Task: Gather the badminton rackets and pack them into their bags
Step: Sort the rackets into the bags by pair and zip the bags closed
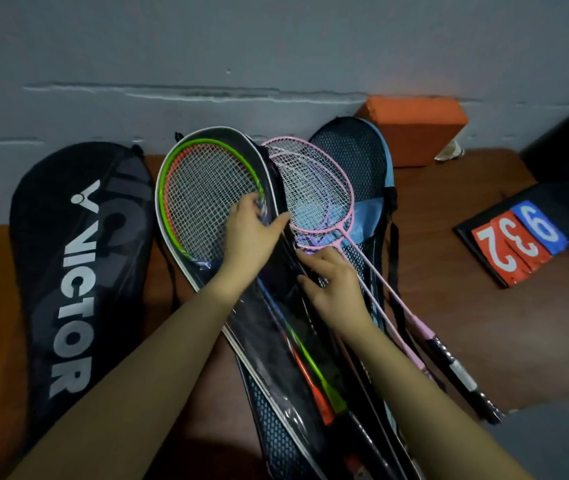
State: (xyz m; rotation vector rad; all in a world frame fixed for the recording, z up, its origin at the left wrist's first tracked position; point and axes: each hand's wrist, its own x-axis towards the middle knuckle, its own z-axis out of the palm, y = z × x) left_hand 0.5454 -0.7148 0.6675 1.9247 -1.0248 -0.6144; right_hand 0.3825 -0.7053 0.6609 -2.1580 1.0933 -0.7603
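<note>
While the black Victor bag (78,268) lies zipped at left, we see green and orange rackets (206,202) inside a clear-fronted bag (269,306); pink rackets (314,192) remain unpacked on a blue mesh bag (362,157). Left hand (251,233) pinches the clear bag's edge; right hand (331,282) grips its zipper side.

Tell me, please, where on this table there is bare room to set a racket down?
Bare brown table lies between the blue mesh bag and the red-and-blue number cards. The middle is crowded with the clear-fronted bag, pink rackets and both hands.
</note>
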